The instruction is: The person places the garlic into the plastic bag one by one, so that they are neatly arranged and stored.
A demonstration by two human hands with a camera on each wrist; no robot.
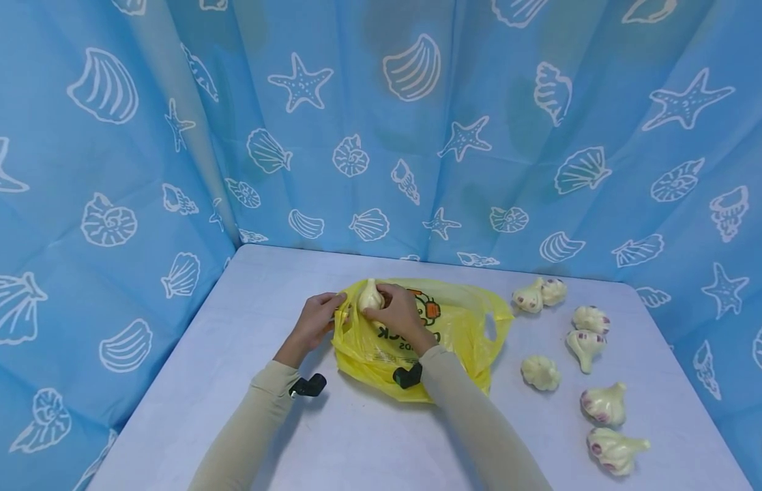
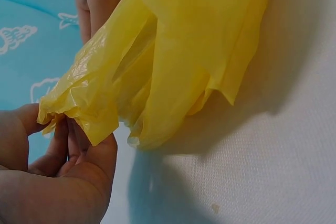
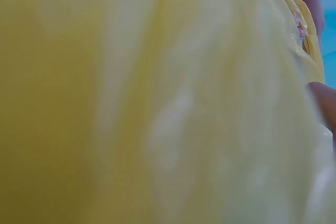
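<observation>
A yellow plastic bag [image 1: 454, 341] with a printed cartoon and lettering lies on the table in front of me. My left hand [image 1: 316, 319] pinches the edge of its mouth on the left side; in the left wrist view the bunched film sits between thumb and fingers [image 2: 100, 156]. With my right hand [image 1: 400, 314] I grip a garlic bulb [image 1: 371, 297], stem up, at the bag's mouth. Bag film fills most of the right wrist view, where only my right thumb [image 3: 324, 103] shows at the edge and the bulb is hidden.
Several more garlic bulbs lie loose on the right of the table, among them a pale one [image 1: 540, 372] nearest the bag and one [image 1: 615, 450] at the front right. A blue shell-print curtain [image 1: 381, 123] hangs behind and along both sides of the white table [image 1: 221, 382].
</observation>
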